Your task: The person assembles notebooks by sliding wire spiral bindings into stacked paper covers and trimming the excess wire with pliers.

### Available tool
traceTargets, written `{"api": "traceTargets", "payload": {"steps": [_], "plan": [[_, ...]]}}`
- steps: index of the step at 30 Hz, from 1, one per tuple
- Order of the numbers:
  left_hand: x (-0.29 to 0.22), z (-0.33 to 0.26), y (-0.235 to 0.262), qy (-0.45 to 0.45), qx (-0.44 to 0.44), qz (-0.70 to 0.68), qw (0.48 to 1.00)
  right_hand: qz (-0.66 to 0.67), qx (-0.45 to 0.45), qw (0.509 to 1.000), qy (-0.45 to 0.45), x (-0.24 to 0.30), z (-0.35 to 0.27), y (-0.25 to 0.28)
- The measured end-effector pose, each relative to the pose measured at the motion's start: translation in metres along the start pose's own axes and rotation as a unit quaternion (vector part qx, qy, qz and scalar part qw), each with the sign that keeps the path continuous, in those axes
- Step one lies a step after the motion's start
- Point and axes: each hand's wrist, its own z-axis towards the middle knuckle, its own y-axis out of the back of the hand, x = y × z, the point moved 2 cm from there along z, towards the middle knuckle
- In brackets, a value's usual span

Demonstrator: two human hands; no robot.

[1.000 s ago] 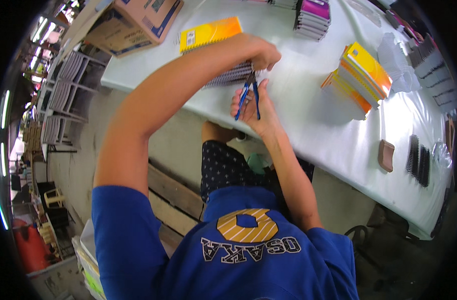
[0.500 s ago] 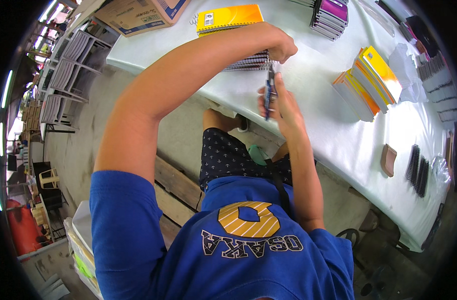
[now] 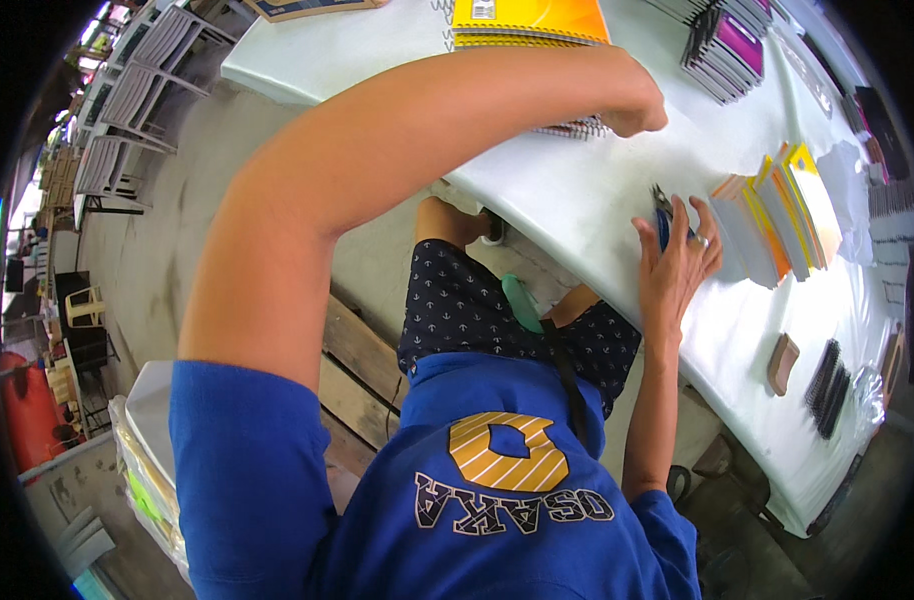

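My left arm bends across the table, and my left hand [image 3: 635,103] is curled at the right end of a stack of spiral notebooks [image 3: 532,22] with yellow-orange covers. Its fingertips are turned away from view, so what they hold, if anything, is hidden. Below my left forearm, wire-bound notebook edges [image 3: 582,128] show. My right hand [image 3: 680,255] is over the table with its fingers spread, a ring on one of them. Blue-handled pliers [image 3: 662,218] lie between thumb and fingers, jaws pointing away from me, the handles partly covered by the hand.
Right of my right hand stands a fanned stack of yellow and orange covered books [image 3: 782,220]. Purple-covered notebooks [image 3: 729,50] are at the back. A brown curved piece [image 3: 782,364] and black binding wires [image 3: 827,390] lie at right. A cardboard box [image 3: 312,8] sits far left.
My right hand has moved right, away from my left hand, and its grip on the pliers has loosened onto the table. The view has shifted, and my left hand stays curled by the notebooks.
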Motion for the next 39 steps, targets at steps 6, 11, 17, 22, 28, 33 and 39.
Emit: {"api": "traceTargets", "payload": {"steps": [6, 11, 17, 22, 28, 33, 39], "plan": [[-0.003, -0.021, 0.011, -0.049, -0.014, 0.015, 0.999, 0.097, 0.029, 0.994, 0.051, 0.026, -0.021, 0.003], [-0.008, -0.018, 0.018, -0.119, -0.008, 0.066, 0.991, 0.046, 0.031, 0.998, -0.038, 0.017, -0.008, 0.002], [-0.005, -0.015, 0.034, -0.166, -0.036, 0.065, 0.983, -0.039, 0.16, 0.983, -0.082, -0.024, -0.01, -0.014], [-0.005, -0.016, 0.037, -0.169, -0.041, 0.062, 0.983, -0.018, 0.178, 0.979, -0.097, -0.024, -0.007, -0.007], [-0.01, -0.024, 0.028, -0.124, -0.008, 0.068, 0.99, -0.03, 0.149, 0.986, -0.061, -0.032, -0.012, -0.009], [-0.003, -0.017, 0.009, -0.061, 0.001, 0.044, 0.997, 0.004, 0.121, 0.988, -0.099, -0.029, 0.0, -0.015], [-0.003, 0.009, 0.004, -0.068, 0.026, 0.098, 0.993, -0.007, 0.091, 0.993, -0.068, -0.025, -0.005, -0.012]]}}
